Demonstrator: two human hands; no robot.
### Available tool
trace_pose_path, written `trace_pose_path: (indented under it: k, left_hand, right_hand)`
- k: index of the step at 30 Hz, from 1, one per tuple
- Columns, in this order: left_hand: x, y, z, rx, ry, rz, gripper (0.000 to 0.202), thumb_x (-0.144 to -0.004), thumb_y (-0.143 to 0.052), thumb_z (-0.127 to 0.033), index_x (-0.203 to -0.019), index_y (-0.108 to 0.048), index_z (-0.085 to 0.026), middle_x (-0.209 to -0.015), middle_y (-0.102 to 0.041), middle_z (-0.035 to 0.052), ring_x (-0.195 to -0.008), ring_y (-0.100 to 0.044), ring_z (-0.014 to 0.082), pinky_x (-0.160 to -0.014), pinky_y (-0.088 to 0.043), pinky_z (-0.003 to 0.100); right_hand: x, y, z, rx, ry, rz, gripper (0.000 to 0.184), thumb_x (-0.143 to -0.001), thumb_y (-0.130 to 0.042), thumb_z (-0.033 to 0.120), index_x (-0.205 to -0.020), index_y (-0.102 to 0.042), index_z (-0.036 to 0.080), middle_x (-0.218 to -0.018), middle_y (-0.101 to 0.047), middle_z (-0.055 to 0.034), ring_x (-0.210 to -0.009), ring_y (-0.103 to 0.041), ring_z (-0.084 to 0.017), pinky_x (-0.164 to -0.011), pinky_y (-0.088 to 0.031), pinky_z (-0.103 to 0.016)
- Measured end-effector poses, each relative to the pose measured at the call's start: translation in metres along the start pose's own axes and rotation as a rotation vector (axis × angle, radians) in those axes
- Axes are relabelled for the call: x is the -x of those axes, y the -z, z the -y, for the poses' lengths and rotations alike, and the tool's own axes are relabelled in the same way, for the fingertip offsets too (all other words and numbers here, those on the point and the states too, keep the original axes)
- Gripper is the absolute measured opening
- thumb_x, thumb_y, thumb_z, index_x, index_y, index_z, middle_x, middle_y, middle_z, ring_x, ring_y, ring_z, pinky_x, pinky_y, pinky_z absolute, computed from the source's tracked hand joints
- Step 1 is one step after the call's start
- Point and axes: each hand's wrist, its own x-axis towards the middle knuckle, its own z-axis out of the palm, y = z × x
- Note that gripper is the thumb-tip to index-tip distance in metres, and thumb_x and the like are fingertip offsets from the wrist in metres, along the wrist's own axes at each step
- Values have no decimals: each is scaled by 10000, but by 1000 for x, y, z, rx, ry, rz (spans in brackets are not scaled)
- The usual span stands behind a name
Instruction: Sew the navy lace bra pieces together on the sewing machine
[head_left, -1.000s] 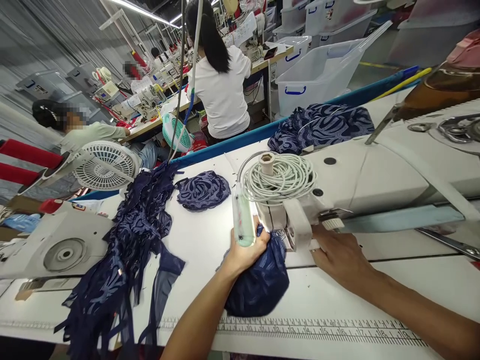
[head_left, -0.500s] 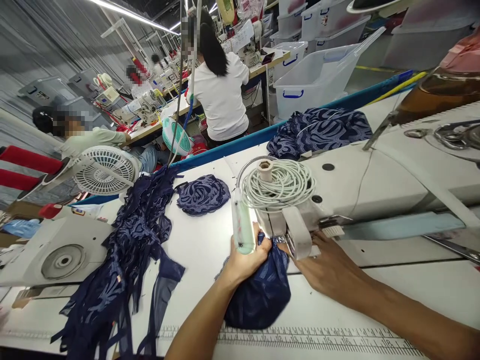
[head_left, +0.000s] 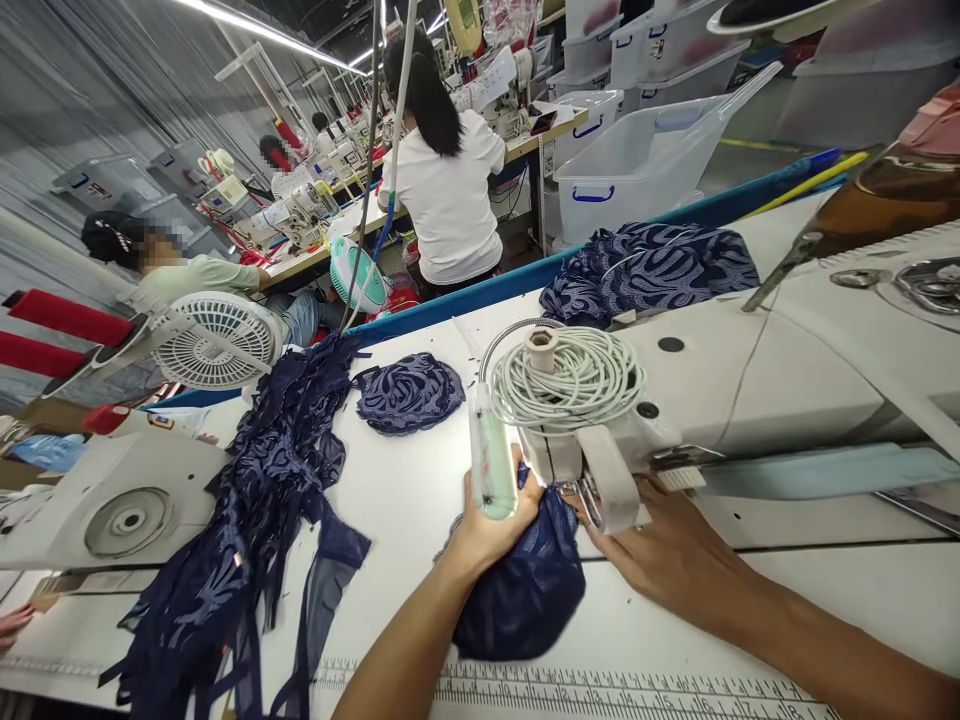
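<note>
Navy mesh fabric (head_left: 525,590), bunched and rounded, lies under the needle end of a white sewing machine (head_left: 690,370). My left hand (head_left: 491,525) grips its upper left edge, thumb and fingers closed, beside a pale green lamp-like piece (head_left: 493,470). On the other side, my right hand (head_left: 667,535) reaches in with its fingertips at the fabric's upper right edge. The machine head partly covers those fingers; they look closed on the cloth. Coiled pale cord (head_left: 592,375) rests on top of the machine.
A patterned navy piece (head_left: 411,392) lies behind my left hand. Navy strips (head_left: 277,480) pile up on the left; a patterned bundle (head_left: 660,265) sits behind the machine. A printed ruler (head_left: 600,692) runs along the front edge. Another person's hand (head_left: 13,622) shows at far left.
The view has shifted slightly. Both hands stay at the fabric by the needle, nearly unmoved. Another person's hand has come into view at the left edge.
</note>
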Motion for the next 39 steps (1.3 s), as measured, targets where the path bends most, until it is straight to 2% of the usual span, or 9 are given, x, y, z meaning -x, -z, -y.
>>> trace_pose_path:
  k: [5,14,21,25,27,29,32,35,39]
  left_hand:
    - [1,0,3,-28,47,-3,203,-773,-681,-311,-671,-533,-215,-634,-515,-27,-650,-498,158,-630,-428,268]
    - [0,2,0,-118,39,-16,47,-823,-624,-240,-779,-638,-231,-778,-661,5,-795,-613,206,-764,-478,295]
    - [56,39,-21,-135,9,-74,96,-869,-581,-213,-776,-603,-218,-820,-646,-3,-820,-613,179,-809,-456,284]
    - [91,42,-30,-37,-17,-105,76,-891,-576,-197,-820,-599,-210,-857,-637,-2,-841,-599,164,-799,-439,269]
    - [101,38,-34,1,-27,-108,69,-901,-576,-194,-838,-602,-207,-860,-627,0,-838,-586,163,-795,-431,271]
    - [107,33,-39,32,-38,-95,63,-905,-579,-194,-851,-608,-204,-861,-620,0,-830,-576,162,-784,-425,273]
    - [112,25,-48,91,-45,-57,64,-899,-586,-180,-845,-612,-204,-854,-621,-3,-815,-568,159,-763,-419,269]
    - [116,18,-54,156,-34,-23,76,-890,-589,-166,-826,-610,-201,-846,-629,-2,-802,-569,157,-747,-418,265]
    - [122,11,-57,170,-17,6,59,-899,-601,-211,-851,-631,-195,-847,-622,3,-799,-553,158,-743,-409,268]
  right_hand:
    - [-11,12,1,-30,27,-123,339,-977,-518,95,-674,-658,151,-680,-586,-44,-653,-561,-144,-508,-328,-278]
    - [-11,8,-1,-29,23,-117,292,-981,-526,119,-770,-717,184,-711,-621,-38,-694,-586,-180,-685,-436,-343]
    - [-12,10,-8,-138,69,-140,251,-994,-514,173,-845,-711,214,-673,-630,-15,-673,-593,-184,-719,-468,-354]
    - [-11,10,-3,-241,29,-144,212,-1005,-498,201,-949,-701,227,-721,-681,-9,-659,-619,-169,-690,-501,-325]
    - [-10,15,7,-333,-16,-75,204,-1020,-490,242,-1018,-694,239,-837,-725,-19,-704,-659,-159,-660,-527,-291]
    - [-11,24,20,-535,-108,81,197,-1011,-534,339,-1099,-687,254,-970,-738,-36,-804,-694,-166,-683,-563,-278]
    - [-12,39,40,-828,-301,268,299,-959,-593,485,-1126,-693,258,-982,-727,-46,-874,-689,-204,-746,-582,-326]
    - [-11,50,51,-899,-417,282,312,-943,-596,513,-1067,-713,252,-907,-721,-34,-854,-675,-208,-718,-559,-320]
    - [-5,56,53,-929,-447,247,330,-947,-578,520,-843,-699,231,-807,-700,-22,-779,-653,-191,-711,-515,-308]
